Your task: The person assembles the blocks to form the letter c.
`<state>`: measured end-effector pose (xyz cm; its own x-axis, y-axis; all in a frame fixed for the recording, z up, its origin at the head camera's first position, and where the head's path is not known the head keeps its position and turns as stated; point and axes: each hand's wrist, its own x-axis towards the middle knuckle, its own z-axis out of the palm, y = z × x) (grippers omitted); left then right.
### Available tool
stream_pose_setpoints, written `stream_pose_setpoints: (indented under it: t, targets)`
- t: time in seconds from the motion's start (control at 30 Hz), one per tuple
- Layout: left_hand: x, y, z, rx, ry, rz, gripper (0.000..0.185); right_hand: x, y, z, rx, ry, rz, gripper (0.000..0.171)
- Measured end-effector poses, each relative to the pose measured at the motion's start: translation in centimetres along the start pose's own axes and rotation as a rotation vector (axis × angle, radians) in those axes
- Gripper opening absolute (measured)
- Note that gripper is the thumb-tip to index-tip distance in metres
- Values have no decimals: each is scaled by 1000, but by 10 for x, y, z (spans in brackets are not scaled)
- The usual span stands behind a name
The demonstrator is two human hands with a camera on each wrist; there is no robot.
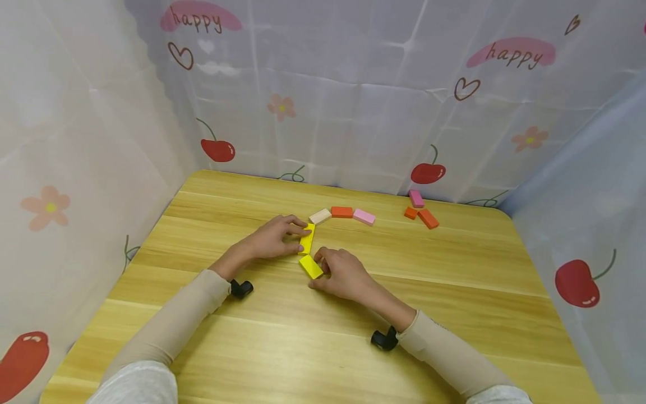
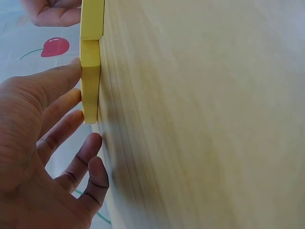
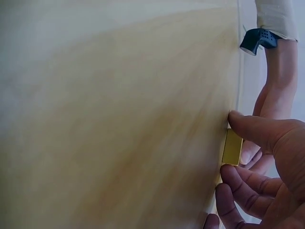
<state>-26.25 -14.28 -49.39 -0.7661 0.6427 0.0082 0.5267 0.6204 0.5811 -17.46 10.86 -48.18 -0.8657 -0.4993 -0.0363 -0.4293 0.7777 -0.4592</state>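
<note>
On the wooden table point(image 1: 454, 303), two yellow blocks lie end to end at an angle. My left hand point(image 1: 291, 233) rests beside the farther yellow block point(image 1: 307, 239), with straight fingers point(image 2: 59, 107) touching its long side point(image 2: 90, 81). My right hand point(image 1: 327, 267) pinches the nearer yellow block point(image 1: 310, 266) between the thumb and curled fingers point(image 3: 248, 186). The right wrist view shows that block point(image 3: 232, 147) end-on. A cream block point(image 1: 320, 216), an orange block point(image 1: 342, 212) and a pink block point(image 1: 364, 216) continue the curved row beyond the farther yellow one.
A loose pink block point(image 1: 416, 198) and two orange blocks point(image 1: 428, 219) lie at the back right of the table. Printed plastic sheeting point(image 1: 353, 101) walls the table on three sides. A black wrist camera point(image 1: 241, 288) sits on each forearm.
</note>
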Motion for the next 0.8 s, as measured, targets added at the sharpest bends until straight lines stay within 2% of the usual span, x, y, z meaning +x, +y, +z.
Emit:
stream_pose_setpoints:
  t: [0.37,0.53,0.8]
  targets:
    - [0,0,2,7,3,8,53,-12,14,-8,48,-5,70,52]
    - [0,0,1,5,6,19,53,-21,38,-18,64,42,115,46]
    - [-1,-1,0,2,-1,29,53,-36,90,-38,114,162,168,30]
